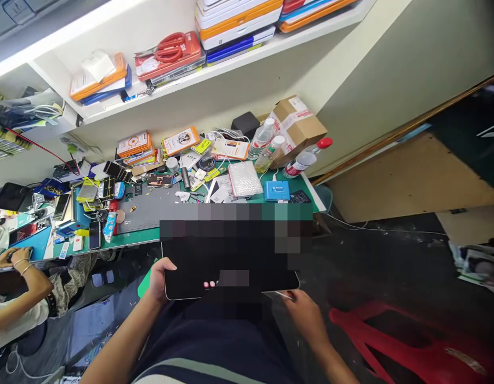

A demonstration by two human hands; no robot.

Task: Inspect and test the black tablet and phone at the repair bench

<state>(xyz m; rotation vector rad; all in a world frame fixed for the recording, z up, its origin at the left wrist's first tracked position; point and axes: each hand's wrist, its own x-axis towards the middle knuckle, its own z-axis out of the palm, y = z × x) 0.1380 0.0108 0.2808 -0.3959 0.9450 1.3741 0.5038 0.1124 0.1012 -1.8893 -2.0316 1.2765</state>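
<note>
A black tablet with a dark screen lies across my lap, below the green workbench. My left hand grips its left edge, thumb on the glass and fingers curled under. My right hand sits at the tablet's lower right corner, fingers closed round a thin white cable or tool that runs beside the corner. Part of the tablet is hidden by blur.
The bench carries several phones, parts, a grey mat, a blue box, bottles and a cardboard box. Shelves above hold boxes and red scissors. Another person's arm is at left. A red stool stands at right.
</note>
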